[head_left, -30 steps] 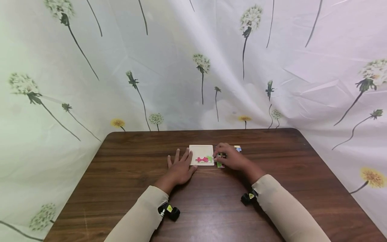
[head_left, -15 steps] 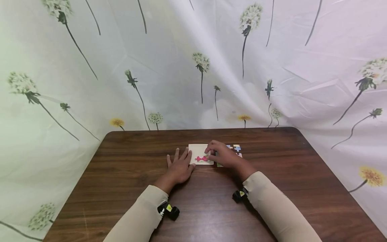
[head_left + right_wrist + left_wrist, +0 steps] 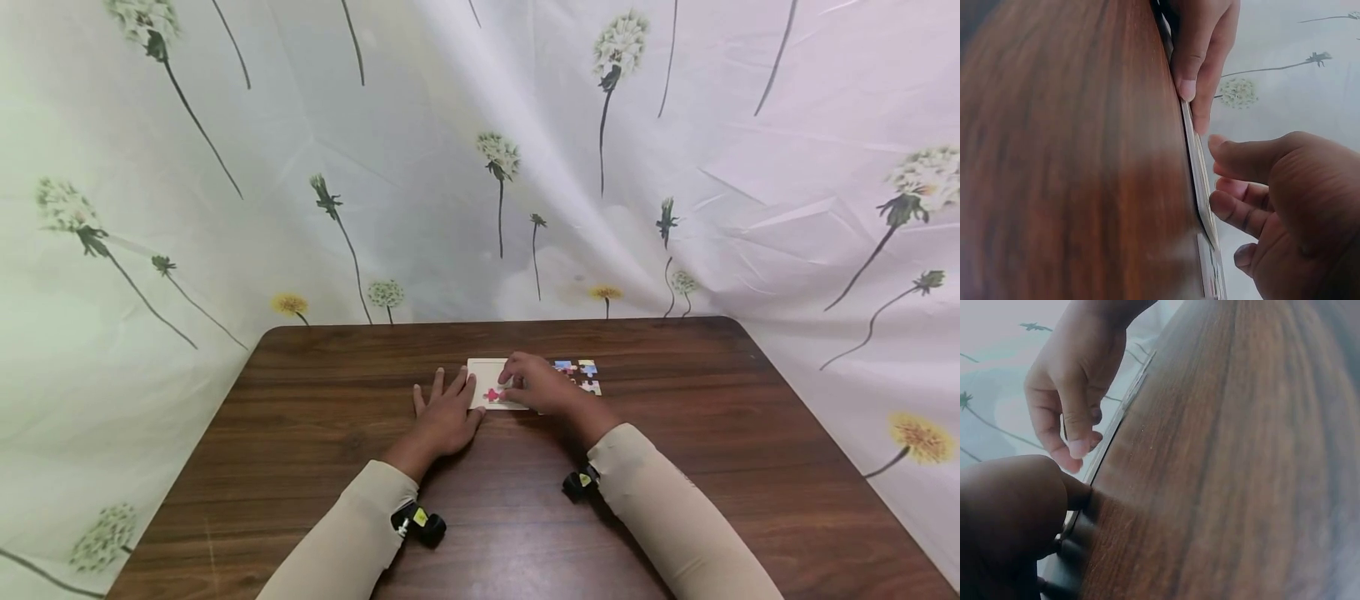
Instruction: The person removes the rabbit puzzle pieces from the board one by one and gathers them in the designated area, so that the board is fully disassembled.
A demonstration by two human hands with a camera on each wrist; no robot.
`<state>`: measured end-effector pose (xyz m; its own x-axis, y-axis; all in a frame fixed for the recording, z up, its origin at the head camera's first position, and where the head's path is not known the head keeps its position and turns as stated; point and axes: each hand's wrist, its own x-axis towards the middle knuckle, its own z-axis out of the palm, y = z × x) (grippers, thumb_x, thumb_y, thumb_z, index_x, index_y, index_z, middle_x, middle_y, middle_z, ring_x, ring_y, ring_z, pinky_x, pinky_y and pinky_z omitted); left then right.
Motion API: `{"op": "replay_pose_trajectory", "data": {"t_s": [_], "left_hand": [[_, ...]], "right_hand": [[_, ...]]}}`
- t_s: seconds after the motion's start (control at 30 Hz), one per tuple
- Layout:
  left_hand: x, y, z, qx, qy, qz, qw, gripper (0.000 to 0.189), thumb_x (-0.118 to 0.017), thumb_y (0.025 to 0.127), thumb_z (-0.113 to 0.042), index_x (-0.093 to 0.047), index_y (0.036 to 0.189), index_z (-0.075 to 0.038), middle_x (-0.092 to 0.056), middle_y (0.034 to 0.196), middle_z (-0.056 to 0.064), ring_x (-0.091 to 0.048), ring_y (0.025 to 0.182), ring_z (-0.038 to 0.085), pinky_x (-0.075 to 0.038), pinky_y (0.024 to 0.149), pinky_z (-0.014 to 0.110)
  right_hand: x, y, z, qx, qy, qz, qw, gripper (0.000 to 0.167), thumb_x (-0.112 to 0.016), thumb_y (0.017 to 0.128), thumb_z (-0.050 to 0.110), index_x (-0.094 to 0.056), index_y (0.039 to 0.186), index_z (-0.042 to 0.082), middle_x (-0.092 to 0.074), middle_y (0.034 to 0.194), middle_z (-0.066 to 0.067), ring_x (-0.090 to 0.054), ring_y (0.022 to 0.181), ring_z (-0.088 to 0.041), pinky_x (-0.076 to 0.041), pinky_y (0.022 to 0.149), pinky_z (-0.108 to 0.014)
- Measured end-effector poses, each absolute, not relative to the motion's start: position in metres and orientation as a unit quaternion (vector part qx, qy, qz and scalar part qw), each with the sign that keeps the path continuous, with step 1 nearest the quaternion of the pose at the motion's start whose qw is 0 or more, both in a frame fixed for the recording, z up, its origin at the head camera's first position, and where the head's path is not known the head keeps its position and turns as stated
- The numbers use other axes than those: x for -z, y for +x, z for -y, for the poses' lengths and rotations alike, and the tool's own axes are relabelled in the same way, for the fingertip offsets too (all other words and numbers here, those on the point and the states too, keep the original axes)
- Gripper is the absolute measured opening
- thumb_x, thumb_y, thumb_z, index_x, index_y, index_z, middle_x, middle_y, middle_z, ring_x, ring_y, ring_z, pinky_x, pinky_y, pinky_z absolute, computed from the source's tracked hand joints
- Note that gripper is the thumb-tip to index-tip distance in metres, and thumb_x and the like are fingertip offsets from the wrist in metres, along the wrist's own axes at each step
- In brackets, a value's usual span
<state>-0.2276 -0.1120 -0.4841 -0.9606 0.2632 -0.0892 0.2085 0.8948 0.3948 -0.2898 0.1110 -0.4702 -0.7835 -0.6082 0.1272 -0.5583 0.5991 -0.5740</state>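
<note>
In the head view a flat white puzzle tray (image 3: 486, 372) lies near the table's far side. A pink puzzle piece (image 3: 491, 395) shows in its lower part. My left hand (image 3: 442, 418) rests spread at the tray's left edge, fingers straight, thumb by the near corner. My right hand (image 3: 542, 387) is over the tray's right half, thumb and forefinger bent and apart beside the pink piece. The right wrist view shows the right fingertips (image 3: 1221, 201) close to the tray's edge, nothing visible between them. The right hand hides the tray's right side.
Several loose puzzle pieces (image 3: 587, 367) lie right of the tray, partly behind the right hand. The brown wooden table (image 3: 337, 375) ends at a fabric backdrop (image 3: 420, 208) printed with dandelions. A small black wrist camera (image 3: 429, 528) sits on the left sleeve.
My right hand has moved left from the tray's right edge to over its right half, covering the green and a pink area seen before. The left hand has stayed put.
</note>
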Motion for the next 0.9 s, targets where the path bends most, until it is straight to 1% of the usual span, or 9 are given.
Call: {"op": "replay_pose_trajectory", "data": {"t_s": [0.13, 0.4, 0.53, 0.63, 0.77, 0.9], "left_hand": [[0.485, -0.227, 0.112, -0.194, 0.12, -0.971, 0.071, 0.067, -0.05, 0.115, -0.043, -0.034, 0.173, -0.013, -0.024, 0.184, 0.01, -0.006, 0.171, 0.048, -0.001, 0.128, 0.083], [0.482, -0.226, 0.112, -0.193, 0.117, -0.971, 0.079, 0.066, -0.048, 0.116, -0.043, -0.033, 0.173, -0.014, -0.018, 0.184, 0.015, -0.005, 0.172, 0.047, -0.001, 0.129, 0.081], [0.482, -0.226, 0.113, -0.195, 0.118, -0.97, 0.081, 0.067, -0.048, 0.116, -0.044, -0.033, 0.173, -0.014, -0.015, 0.185, 0.012, -0.004, 0.172, 0.047, 0.0, 0.129, 0.081], [0.482, -0.226, 0.113, -0.198, 0.12, -0.97, 0.078, 0.068, -0.05, 0.115, -0.044, -0.033, 0.173, -0.014, -0.017, 0.185, 0.009, -0.003, 0.172, 0.047, 0.0, 0.129, 0.082], [0.482, -0.226, 0.113, -0.203, 0.121, -0.969, 0.072, 0.068, -0.052, 0.114, -0.043, -0.034, 0.173, -0.013, -0.023, 0.184, 0.009, -0.005, 0.171, 0.048, 0.0, 0.128, 0.083], [0.482, -0.225, 0.113, -0.205, 0.12, -0.969, 0.068, 0.068, -0.053, 0.114, -0.043, -0.035, 0.172, -0.013, -0.025, 0.183, 0.009, -0.006, 0.171, 0.048, -0.001, 0.128, 0.083]], "right_hand": [[0.47, -0.29, -0.107, 0.289, -0.331, -0.897, 0.046, 0.012, -0.079, 0.1, 0.011, -0.082, 0.11, 0.003, -0.07, 0.111, -0.009, -0.064, 0.089, -0.013, -0.057, 0.08, -0.029], [0.471, -0.288, -0.105, 0.284, -0.319, -0.901, 0.073, 0.013, -0.082, 0.1, 0.014, -0.082, 0.11, 0.005, -0.068, 0.112, -0.008, -0.063, 0.092, -0.013, -0.057, 0.084, -0.031], [0.472, -0.288, -0.104, 0.289, -0.307, -0.904, 0.075, 0.01, -0.082, 0.1, 0.013, -0.082, 0.107, 0.006, -0.068, 0.111, -0.007, -0.063, 0.092, -0.014, -0.057, 0.083, -0.033], [0.472, -0.288, -0.103, 0.283, -0.299, -0.908, 0.073, 0.01, -0.083, 0.099, 0.013, -0.08, 0.105, 0.006, -0.069, 0.11, -0.007, -0.064, 0.092, -0.016, -0.057, 0.083, -0.034], [0.472, -0.288, -0.101, 0.268, -0.289, -0.916, 0.07, 0.012, -0.084, 0.098, 0.013, -0.078, 0.106, 0.006, -0.069, 0.108, -0.007, -0.064, 0.093, -0.016, -0.057, 0.084, -0.035], [0.47, -0.288, -0.099, 0.265, -0.276, -0.921, 0.077, 0.014, -0.084, 0.098, 0.014, -0.075, 0.107, 0.008, -0.067, 0.107, -0.006, -0.065, 0.094, -0.017, -0.058, 0.086, -0.037]]}}
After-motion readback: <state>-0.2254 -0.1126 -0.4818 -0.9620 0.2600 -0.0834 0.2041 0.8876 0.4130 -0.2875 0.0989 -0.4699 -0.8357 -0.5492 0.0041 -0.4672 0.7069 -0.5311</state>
